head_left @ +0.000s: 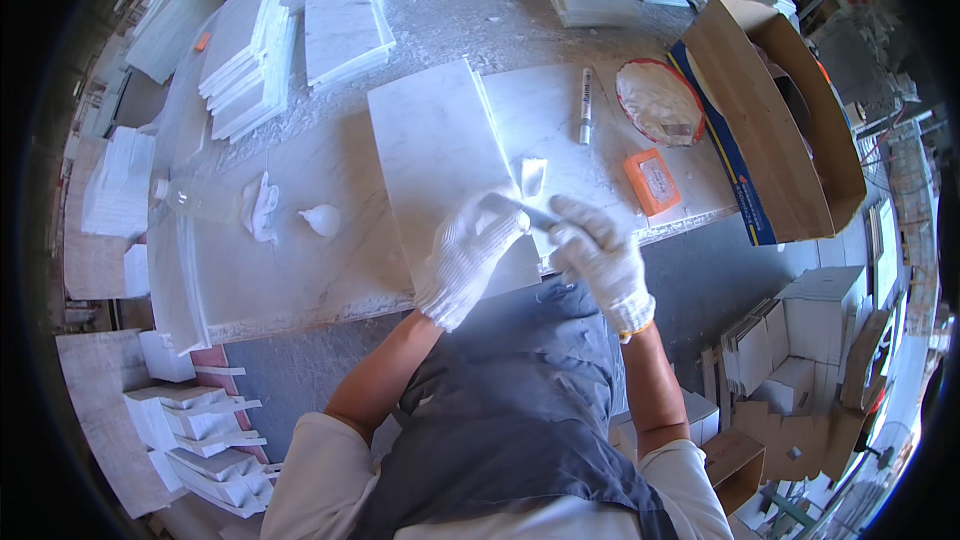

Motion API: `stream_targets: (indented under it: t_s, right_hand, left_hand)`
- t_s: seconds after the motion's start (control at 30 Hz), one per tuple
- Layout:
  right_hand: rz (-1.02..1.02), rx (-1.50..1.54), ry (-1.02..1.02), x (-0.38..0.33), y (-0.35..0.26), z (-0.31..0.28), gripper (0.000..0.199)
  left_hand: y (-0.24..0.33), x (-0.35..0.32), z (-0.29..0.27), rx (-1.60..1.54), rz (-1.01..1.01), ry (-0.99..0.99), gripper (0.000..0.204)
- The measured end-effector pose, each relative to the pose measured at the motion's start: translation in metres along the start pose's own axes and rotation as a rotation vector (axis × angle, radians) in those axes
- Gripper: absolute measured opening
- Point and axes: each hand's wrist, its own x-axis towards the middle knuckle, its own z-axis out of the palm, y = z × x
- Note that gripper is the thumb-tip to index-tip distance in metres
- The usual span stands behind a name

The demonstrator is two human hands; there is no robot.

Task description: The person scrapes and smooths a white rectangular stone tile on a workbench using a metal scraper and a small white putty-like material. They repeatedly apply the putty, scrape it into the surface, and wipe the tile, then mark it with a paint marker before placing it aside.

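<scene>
I stand at a dusty stone table [300, 270] in a workshop, with stacks of white tiles [250, 55] at its far side and more stacked on the floor to my left. A white marble tile [440, 150] lies flat before me, its near edge reaching the table's edge. Both my hands wear white knit gloves. My left hand [468, 255] is curled over the tile's near right corner, fingers closed on one end of a small grey tool [520, 208]; my right hand [603, 255] pinches the other end, just off the tile's right edge. A dab of white paste [533, 175] sits just beyond the tool. Further right lie a grey marker [585, 105], an orange block [652, 181], a round bag-lined container [660, 102] and an open cardboard box [780, 120].
</scene>
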Motion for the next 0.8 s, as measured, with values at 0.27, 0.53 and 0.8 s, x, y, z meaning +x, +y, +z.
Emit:
stream_targets:
  t_s: [0.27, 0.53, 0.8]
  right_hand:
    - [0.004, -0.262, -0.144, 0.019, -0.001, -0.011, 0.03]
    - [-0.147, -0.152, 0.04, 0.063, 0.005, -0.023, 0.037]
    - [-0.375, -0.418, -0.033, 0.135, -0.01, 0.008, 0.037]
  left_hand:
    - [-0.003, 0.005, -0.045, 0.507, 0.302, -0.186, 0.023]
    - [0.016, 0.109, -0.07, 1.343, 0.69, 0.208, 0.049]
    - [0.0, 0.039, -0.045, 0.815, 0.819, -0.238, 0.027]
